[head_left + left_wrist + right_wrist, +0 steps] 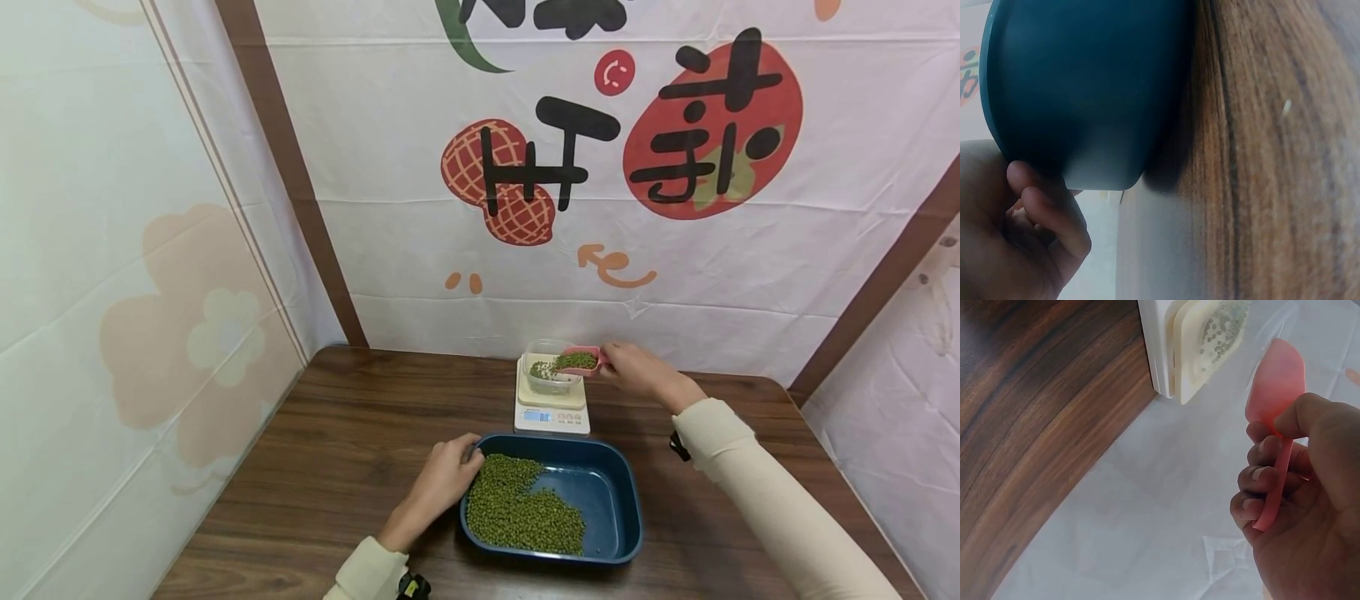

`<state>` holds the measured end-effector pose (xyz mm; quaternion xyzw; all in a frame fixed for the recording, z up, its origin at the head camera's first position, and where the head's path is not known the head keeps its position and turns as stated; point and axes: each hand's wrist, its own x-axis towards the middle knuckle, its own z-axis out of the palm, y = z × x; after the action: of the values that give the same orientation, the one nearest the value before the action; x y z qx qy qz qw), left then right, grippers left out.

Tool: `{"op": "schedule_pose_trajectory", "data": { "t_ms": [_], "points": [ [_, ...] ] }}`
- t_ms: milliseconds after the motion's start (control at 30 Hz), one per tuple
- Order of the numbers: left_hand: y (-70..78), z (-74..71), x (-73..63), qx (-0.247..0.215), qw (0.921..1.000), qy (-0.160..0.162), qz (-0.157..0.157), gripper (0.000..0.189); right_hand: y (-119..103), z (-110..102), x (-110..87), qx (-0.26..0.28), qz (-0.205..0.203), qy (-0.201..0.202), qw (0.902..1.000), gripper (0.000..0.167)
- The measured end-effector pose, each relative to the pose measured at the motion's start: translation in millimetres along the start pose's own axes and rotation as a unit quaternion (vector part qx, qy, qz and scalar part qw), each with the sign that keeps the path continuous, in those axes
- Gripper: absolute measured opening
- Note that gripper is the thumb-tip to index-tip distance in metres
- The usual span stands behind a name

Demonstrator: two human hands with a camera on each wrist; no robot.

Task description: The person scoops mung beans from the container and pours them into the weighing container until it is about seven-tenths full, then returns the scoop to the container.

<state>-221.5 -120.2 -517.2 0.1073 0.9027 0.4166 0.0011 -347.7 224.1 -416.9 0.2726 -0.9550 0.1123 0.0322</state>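
My right hand (633, 368) grips the handle of a pink scoop (1277, 378) loaded with green mung beans (576, 360). The scoop tilts over the rim of a clear plastic container (551, 385), which holds some beans and stands on a white kitchen scale (552, 422) with a lit display. In the right wrist view my fingers (1260, 478) wrap the scoop's handle. My left hand (447, 468) holds the upper left corner of a blue basin (600, 450). Inside the basin, mung beans (517, 512) cover the left and front; its right floor is bare.
Everything stands on a dark wood-grain table (375, 417). Just behind the scale, a white printed cloth (420, 325) hangs along the table's back edge. Another light cloth (180, 250) with a flower print hangs at the left.
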Motion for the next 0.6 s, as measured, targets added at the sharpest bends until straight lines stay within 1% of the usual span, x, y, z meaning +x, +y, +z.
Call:
{"op": "schedule_pose_trajectory", "data": {
  "t_ms": [100,300,600],
  "points": [
    [0.6,0.1,0.5,-0.001,1.0000,-0.002,-0.003,0.035,-1.1,-1.2,0.1,-0.003,-0.003,-0.001,1.0000,0.007],
    [0.5,-0.1,0.6,-0.003,1.0000,-0.002,0.000,0.035,-2.6,-3.7,0.0,-0.011,0.005,-0.009,0.9999,0.007],
    [0.7,0.2,0.9,-0.007,0.9999,-0.007,-0.008,0.036,-7.3,-7.9,1.2,-0.025,-0.007,-0.005,0.9997,0.007]
  ]
}}
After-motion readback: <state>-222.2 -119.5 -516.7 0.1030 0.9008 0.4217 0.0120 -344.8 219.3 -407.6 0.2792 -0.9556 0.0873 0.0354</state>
